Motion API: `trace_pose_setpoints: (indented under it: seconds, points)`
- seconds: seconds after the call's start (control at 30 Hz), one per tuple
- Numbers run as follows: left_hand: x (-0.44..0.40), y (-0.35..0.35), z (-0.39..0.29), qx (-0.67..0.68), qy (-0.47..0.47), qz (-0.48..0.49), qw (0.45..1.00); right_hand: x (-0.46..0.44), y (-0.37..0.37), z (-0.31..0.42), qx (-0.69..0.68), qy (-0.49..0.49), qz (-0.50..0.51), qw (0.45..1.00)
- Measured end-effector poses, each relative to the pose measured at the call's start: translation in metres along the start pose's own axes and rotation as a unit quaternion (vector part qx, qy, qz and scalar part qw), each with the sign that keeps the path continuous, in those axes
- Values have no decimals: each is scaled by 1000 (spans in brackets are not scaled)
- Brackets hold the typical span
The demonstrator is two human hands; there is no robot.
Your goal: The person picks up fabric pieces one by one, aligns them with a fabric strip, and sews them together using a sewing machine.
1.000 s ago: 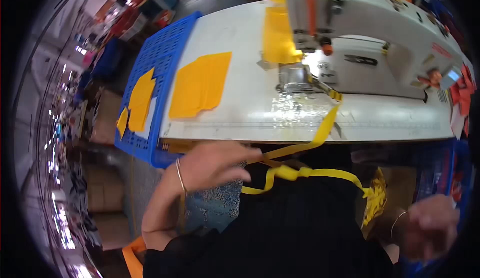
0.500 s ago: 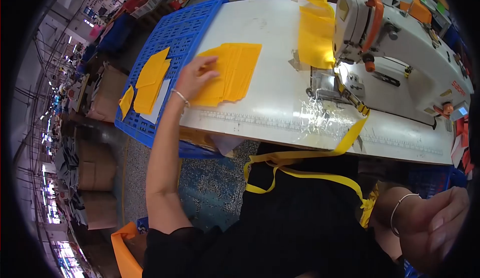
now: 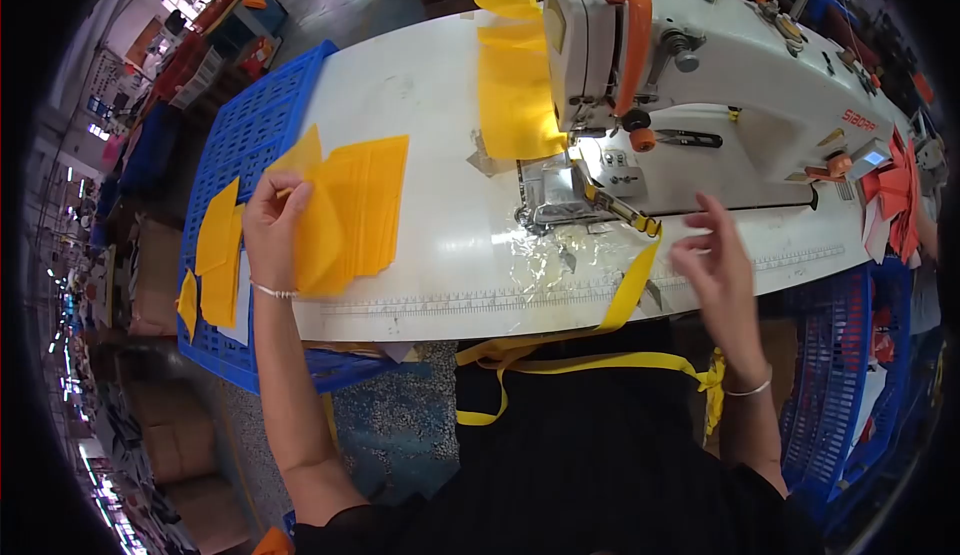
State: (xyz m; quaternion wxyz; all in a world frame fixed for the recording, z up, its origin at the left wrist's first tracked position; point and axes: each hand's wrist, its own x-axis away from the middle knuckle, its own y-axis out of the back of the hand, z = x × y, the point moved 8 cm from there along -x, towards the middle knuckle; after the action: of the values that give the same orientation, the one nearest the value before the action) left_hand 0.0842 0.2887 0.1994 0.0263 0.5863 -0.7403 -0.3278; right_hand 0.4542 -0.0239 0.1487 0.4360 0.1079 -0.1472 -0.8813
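My left hand [image 3: 272,223] pinches the edge of a yellow fabric piece [image 3: 322,240], which is partly lifted over a fanned stack of yellow fabric pieces [image 3: 375,205] on the white table. My right hand [image 3: 718,280] hovers over the table's front edge, fingers apart and holding nothing. Just left of it, a yellow strip [image 3: 632,285] runs from the metal folder [image 3: 615,205] of the sewing machine [image 3: 740,65] down over the edge to my lap. More yellow fabric [image 3: 515,95] lies beside the machine's needle area.
At the left, a blue plastic crate [image 3: 255,120] carries further yellow pieces [image 3: 218,245]. Black thread snips [image 3: 690,139] rest on the machine bed. Red fabric [image 3: 895,200] hangs at the right end, above another blue crate [image 3: 825,385]. A printed ruler [image 3: 450,303] follows the front edge.
My left hand has closed on the top yellow piece and raised part of it. My right hand has come up from the lower right to the table's front edge. The view has shifted right.
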Motion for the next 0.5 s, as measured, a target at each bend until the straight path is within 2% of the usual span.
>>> trace_pose_setpoints:
  seconds: [0.07,0.13,0.2,0.3,0.37,0.43,0.47,0.5]
  points:
    - [15,-34,-61,67,-86,32,994,5,-19,-5,3,-38,25,999]
    - [39,-90,-106,49,-167,103,979,9,-31,-7,-150,-94,0,984]
    - [60,-146,-118,16,-228,153,962,15,-40,-13,-302,-150,-27,941]
    - [77,-206,-89,-35,-272,189,943,17,-37,-17,-339,-180,8,924]
    - [85,-224,-83,-130,-324,205,914,16,-30,-22,-380,-209,38,900]
    - [82,-224,-83,-147,-334,218,905,6,-10,-31,-370,-218,119,895]
    - [80,-224,-84,-164,-344,229,896,1,2,-35,-369,-218,122,895]
    - [79,-223,-84,-181,-354,239,886,-2,9,-40,-295,-225,152,916]
